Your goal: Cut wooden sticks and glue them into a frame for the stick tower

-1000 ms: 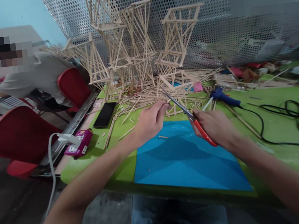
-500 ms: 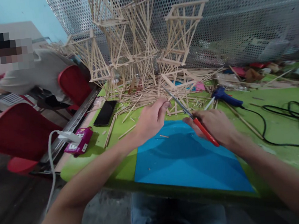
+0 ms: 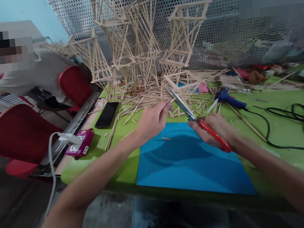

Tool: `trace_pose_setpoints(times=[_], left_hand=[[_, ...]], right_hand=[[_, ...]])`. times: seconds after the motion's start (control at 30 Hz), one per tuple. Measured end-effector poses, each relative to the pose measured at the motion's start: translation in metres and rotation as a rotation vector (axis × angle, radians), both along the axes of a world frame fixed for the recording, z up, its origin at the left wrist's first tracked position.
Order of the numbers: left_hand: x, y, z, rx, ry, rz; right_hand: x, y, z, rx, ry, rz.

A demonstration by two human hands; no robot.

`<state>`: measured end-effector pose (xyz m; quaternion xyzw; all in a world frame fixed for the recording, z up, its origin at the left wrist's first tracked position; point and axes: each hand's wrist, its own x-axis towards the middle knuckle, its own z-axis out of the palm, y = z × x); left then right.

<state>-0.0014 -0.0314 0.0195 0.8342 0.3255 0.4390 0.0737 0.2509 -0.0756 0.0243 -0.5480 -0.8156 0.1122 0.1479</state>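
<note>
My right hand (image 3: pixel 215 130) is closed around orange-handled scissors (image 3: pixel 212 134), whose blades point up and left. The blades look slightly apart near their tips. Close to them, my left hand (image 3: pixel 154 119) pinches a short wooden stick (image 3: pixel 173 100); only its end shows past the fingers, and the rest is hidden. Below both hands lies a blue sheet (image 3: pixel 180 173) with a small wood scrap (image 3: pixel 167 138) on it. Just behind the hands, loose wooden sticks (image 3: pixel 145 102) are heaped at the foot of a tall stick framework (image 3: pixel 142 31).
A blue glue gun (image 3: pixel 231 99) with a black cord (image 3: pixel 290 146) lies to the right. On the left are a black phone (image 3: pixel 106 114) and a pink power adapter (image 3: pixel 82 144) at the table edge. Beyond the red chair (image 3: pixel 23 139) sits another person (image 3: pixel 40 72). Perforated metal (image 3: pixel 226 17) stands behind.
My right hand has shifted slightly right and down, and the scissor blades have parted a little. My left hand stays almost in place with its stick.
</note>
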Motion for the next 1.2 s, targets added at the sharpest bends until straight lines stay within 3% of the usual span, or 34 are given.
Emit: trace_pose_setpoints(times=[0.23, 0.47, 0.73, 1.2], left_hand=[[-0.006, 0.008, -0.004, 0.074, 0.035, 0.013], [-0.012, 0.014, -0.003, 0.093, 0.047, -0.060], [-0.017, 0.020, -0.003, 0.138, 0.057, -0.127], [-0.006, 0.007, 0.000, -0.041, 0.064, -0.028]], right_hand=[[0.001, -0.002, 0.007, -0.100, 0.123, 0.072], [0.002, -0.002, 0.009, -0.180, 0.158, 0.069], [0.013, 0.003, -0.001, -0.179, 0.132, 0.109], [0.008, 0.009, -0.008, -0.105, 0.280, 0.084]])
